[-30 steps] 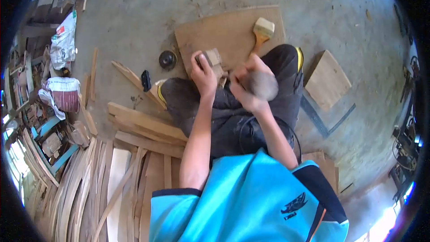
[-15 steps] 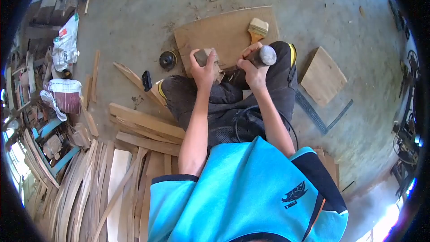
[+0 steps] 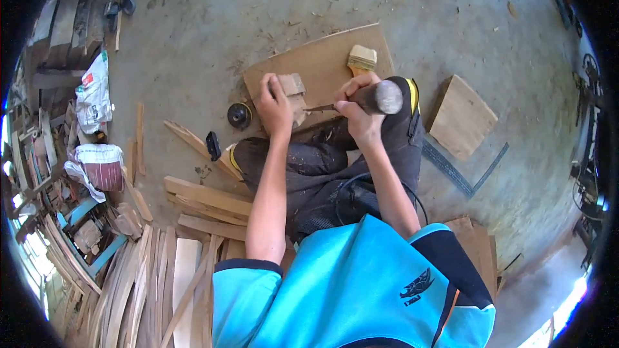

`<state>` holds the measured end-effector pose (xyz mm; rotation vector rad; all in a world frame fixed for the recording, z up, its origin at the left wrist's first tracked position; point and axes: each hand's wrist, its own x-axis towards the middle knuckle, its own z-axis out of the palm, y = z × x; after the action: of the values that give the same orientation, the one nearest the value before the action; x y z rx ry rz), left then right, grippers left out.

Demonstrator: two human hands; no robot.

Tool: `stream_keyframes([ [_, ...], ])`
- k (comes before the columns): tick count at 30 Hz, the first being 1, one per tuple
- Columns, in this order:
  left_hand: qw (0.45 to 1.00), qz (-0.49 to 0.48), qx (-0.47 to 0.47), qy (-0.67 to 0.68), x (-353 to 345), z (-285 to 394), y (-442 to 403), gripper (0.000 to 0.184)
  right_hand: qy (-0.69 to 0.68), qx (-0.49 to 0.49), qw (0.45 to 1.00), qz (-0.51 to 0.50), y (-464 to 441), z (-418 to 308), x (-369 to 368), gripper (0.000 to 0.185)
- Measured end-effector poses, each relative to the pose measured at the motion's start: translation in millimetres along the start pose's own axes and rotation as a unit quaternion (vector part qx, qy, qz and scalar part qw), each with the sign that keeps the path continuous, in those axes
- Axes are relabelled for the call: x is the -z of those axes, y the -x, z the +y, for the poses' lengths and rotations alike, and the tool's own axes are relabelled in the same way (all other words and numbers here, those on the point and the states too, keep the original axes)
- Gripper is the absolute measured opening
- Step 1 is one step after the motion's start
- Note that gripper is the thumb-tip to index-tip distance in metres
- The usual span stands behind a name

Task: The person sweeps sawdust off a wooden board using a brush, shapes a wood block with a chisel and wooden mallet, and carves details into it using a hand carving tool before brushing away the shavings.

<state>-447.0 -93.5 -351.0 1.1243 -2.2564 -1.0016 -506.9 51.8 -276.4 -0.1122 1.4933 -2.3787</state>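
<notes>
My left hand (image 3: pixel 276 106) grips a small notched wood block (image 3: pixel 293 84) from its left side, over a flat brown board (image 3: pixel 325 58). In my right hand (image 3: pixel 361 116) is a chisel (image 3: pixel 389 96), held by its thick handle, whose round pale end faces up toward me. The thin dark blade points left and its tip meets the block's edge. Just beyond my right hand lies a wide brush (image 3: pixel 362 58) with pale bristles, its handle partly hidden by the fingers. A black round object (image 3: pixel 239 116) sits left of my left hand.
Right of my knee lie a wooden panel (image 3: pixel 463 116) and a dark L-shaped square (image 3: pixel 467 187). Wood strips (image 3: pixel 206 196) are piled on the left, near a small black object (image 3: pixel 213 145). Sacks (image 3: pixel 97 164) stand farther left. Shavings dot the concrete floor (image 3: pixel 419 13).
The block has turned and moved slightly left and down in my left hand. The chisel's blade now shows clearly, reaching left to the block. The whole view has shifted a little.
</notes>
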Motion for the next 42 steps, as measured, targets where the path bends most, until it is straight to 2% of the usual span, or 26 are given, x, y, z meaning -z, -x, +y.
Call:
stream_keyframes([
  [2,0.999,0.014,-0.017,0.024,-1,-2,-4,0.024,-0.027,0.028,0.999,0.01,-3,-22,-8,0.022],
  [4,0.997,-0.008,0.053,0.049,-1,10,1,0.028,0.03,0.137,0.988,-0.06,-6,-42,-10,0.022],
  [5,0.998,0.02,0.037,0.056,-6,1,0,0.029,0.024,0.151,0.985,-0.075,-6,-42,-11,0.021],
  [6,0.998,0.02,0.041,0.052,-3,-1,0,0.029,0.022,0.146,0.986,-0.076,-3,-26,-13,0.021],
  [8,0.998,-0.016,0.065,0.0,1,1,-1,0.027,0.086,0.006,0.996,0.003,-1,25,-10,0.019],
  [12,0.996,-0.021,0.084,0.0,3,8,3,0.027,0.083,0.026,0.996,0.019,-6,33,6,0.018],
  [14,0.999,0.003,0.043,-0.008,-1,-2,-2,0.028,0.18,0.016,0.983,0.036,-1,-16,-11,0.02],
  [16,0.999,0.006,0.04,-0.006,0,7,-2,0.029,0.005,0.14,0.99,-0.035,-3,-44,-20,0.018],
  [17,0.999,0.005,0.034,-0.003,1,9,0,0.029,0.004,0.162,0.986,-0.028,0,-36,-22,0.016],
  [18,0.999,0.006,0.036,-0.004,3,6,0,0.029,0.143,0.089,0.986,-0.014,2,-22,-20,0.016],
  [20,0.999,0.01,0.027,-0.026,3,0,0,0.028,0.145,0.054,0.988,-0.023,-1,37,-7,0.017],
  [22,0.999,0.02,0.006,-0.031,-3,8,-9,0.028,0.142,0.064,0.988,-0.013,-10,41,-3,0.017],
  [24,0.999,0.008,0.05,0.012,-4,10,2,0.027,0.09,0.039,0.995,0.023,-1,17,-9,0.017],
  [25,1.0,0.017,0.024,0.003,-5,5,1,0.027,0.127,0.06,0.99,0.023,-1,-4,-13,0.017],
  [26,0.999,0.022,0.025,0.003,-5,4,-3,0.027,0.094,0.125,0.988,0.006,-2,-24,-17,0.018],
  [28,0.998,0.011,0.051,-0.037,1,2,1,0.027,0.008,0.145,0.989,-0.02,-1,-40,-21,0.019],
  [29,0.999,0.018,0.032,-0.018,-3,-2,0,0.03,0.063,0.153,0.986,-0.015,-1,-27,-20,0.019],
  [30,0.999,0.018,0.03,-0.017,-2,-1,-1,0.03,0.201,0.027,0.979,0.002,2,-3,-17,0.02],
  [32,0.999,0.012,0.037,-0.024,4,2,-1,0.029,0.031,0.006,0.999,0.02,-5,41,-8,0.021],
  [34,1.0,0.017,0.01,-0.007,-1,6,-2,0.028,0.044,0.018,0.998,0.043,-16,33,-5,0.021],
  [35,0.999,0.0,0.033,-0.003,-3,7,4,0.028,0.06,0.011,0.996,0.071,-12,27,-1,0.021],
  [36,0.999,-0.006,0.051,0.004,-5,9,1,0.027,0.201,0.071,0.976,0.052,-9,16,2,0.02],
  [37,1.0,0.02,0.016,0.008,-6,5,0,0.026,0.136,0.111,0.984,0.024,-9,-8,-5,0.019],
  [40,0.999,0.02,0.026,-0.023,0,1,1,0.026,0.02,0.163,0.986,-0.003,-4,-45,-18,0.018],
  [41,0.999,0.017,0.022,-0.02,-2,1,0,0.028,0.171,0.133,0.973,-0.075,-4,-23,-1,0.019],
  [42,0.999,0.018,0.019,-0.018,0,2,-2,0.028,0.204,0.017,0.979,0.022,2,9,-13,0.019],
])
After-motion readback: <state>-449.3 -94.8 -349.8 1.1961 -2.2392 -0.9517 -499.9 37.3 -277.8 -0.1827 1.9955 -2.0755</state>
